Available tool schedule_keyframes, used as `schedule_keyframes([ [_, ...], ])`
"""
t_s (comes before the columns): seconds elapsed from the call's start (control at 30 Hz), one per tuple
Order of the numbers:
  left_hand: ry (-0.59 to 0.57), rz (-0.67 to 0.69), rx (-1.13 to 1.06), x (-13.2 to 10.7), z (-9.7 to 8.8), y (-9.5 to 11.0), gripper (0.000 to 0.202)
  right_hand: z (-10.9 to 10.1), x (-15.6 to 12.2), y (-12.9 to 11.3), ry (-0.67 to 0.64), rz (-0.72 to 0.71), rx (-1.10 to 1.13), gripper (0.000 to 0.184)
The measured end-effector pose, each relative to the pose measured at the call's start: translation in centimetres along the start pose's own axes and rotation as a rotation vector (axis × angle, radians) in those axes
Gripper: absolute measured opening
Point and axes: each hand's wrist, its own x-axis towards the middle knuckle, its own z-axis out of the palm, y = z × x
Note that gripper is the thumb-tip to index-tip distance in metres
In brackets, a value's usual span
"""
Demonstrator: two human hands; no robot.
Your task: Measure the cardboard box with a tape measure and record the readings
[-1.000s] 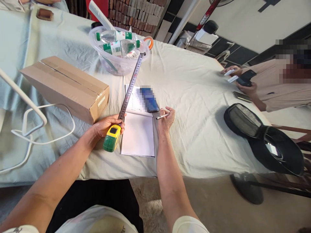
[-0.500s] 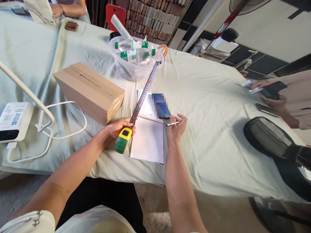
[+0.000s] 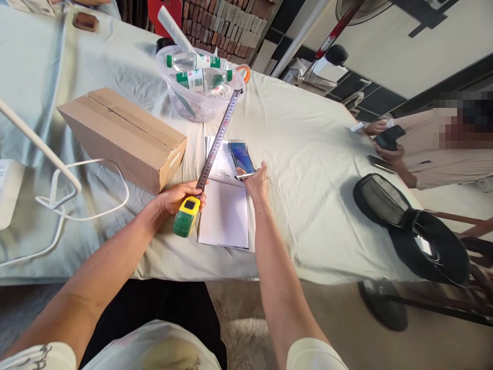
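My left hand [image 3: 176,197] grips a yellow and green tape measure [image 3: 187,217] at the table's near edge. Its blade [image 3: 219,137] runs out diagonally up to the rim of a clear plastic bowl [image 3: 198,105]. My right hand [image 3: 257,182] is closed on a silver pen [image 3: 244,176], its tip over the top of an open white notebook [image 3: 225,210]. A phone [image 3: 241,156] lies on the notebook just beyond that hand. The brown cardboard box [image 3: 123,136] sits left of the blade.
The bowl holds water bottles [image 3: 196,78]. A white cable [image 3: 65,198] and a white device [image 3: 7,192] lie at the left. A second person [image 3: 435,149] at the right holds a phone [image 3: 389,137]. A black fan [image 3: 416,226] stands by the right table edge.
My right hand with the pen has moved forward and left, up to the phone's near end. My left hand keeps its hold on the tape measure. The camera view shifted.
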Motion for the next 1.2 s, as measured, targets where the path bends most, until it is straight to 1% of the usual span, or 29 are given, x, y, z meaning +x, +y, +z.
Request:
schedule_keyframes([
  [0.13,-0.004,0.008,0.005,0.0,-0.1,0.0,0.026,0.3,1.2,-2.7,-0.074,-0.019,-0.091,0.1],
  [0.2,-0.003,0.008,0.011,0.0,-0.2,-0.1,0.025,0.6,1.3,-3.5,-0.08,-0.022,-0.12,0.099],
  [0.27,-0.002,0.003,0.017,0.2,-0.3,-0.2,0.023,1.0,1.0,-3.5,-0.017,-0.058,-0.087,0.091],
  [0.37,0.003,-0.006,0.021,0.4,-0.6,-0.3,0.019,1.4,0.2,-2.6,0.129,-0.226,0.053,0.068],
  [0.43,0.004,-0.009,0.021,0.5,-0.6,-0.3,0.019,1.5,0.1,-1.9,0.153,-0.307,0.108,0.054],
  [0.47,0.003,-0.01,0.02,0.5,-0.6,-0.3,0.02,1.6,0.1,-1.6,0.145,-0.306,0.097,0.05],
  [0.53,0.0,-0.008,0.016,0.5,-0.5,-0.3,0.022,1.7,0.5,-1.4,0.123,-0.237,0.026,0.045],
  [0.63,-0.001,-0.004,0.005,0.5,-0.5,-0.3,0.024,2.1,1.4,-1.8,0.09,-0.142,-0.083,0.049],
  [0.77,-0.001,-0.003,-0.001,0.6,-0.5,-0.3,0.027,2.5,2.4,-2.4,0.039,-0.097,-0.166,0.049],
  [1.1,0.008,-0.008,-0.01,0.5,-0.4,-0.2,0.022,2.4,3.0,-2.7,0.009,-0.069,-0.197,0.05],
  [1.2,0.013,-0.014,-0.004,0.4,-0.2,0.0,0.022,2.1,2.9,-3.1,-0.01,-0.062,-0.19,0.054],
])
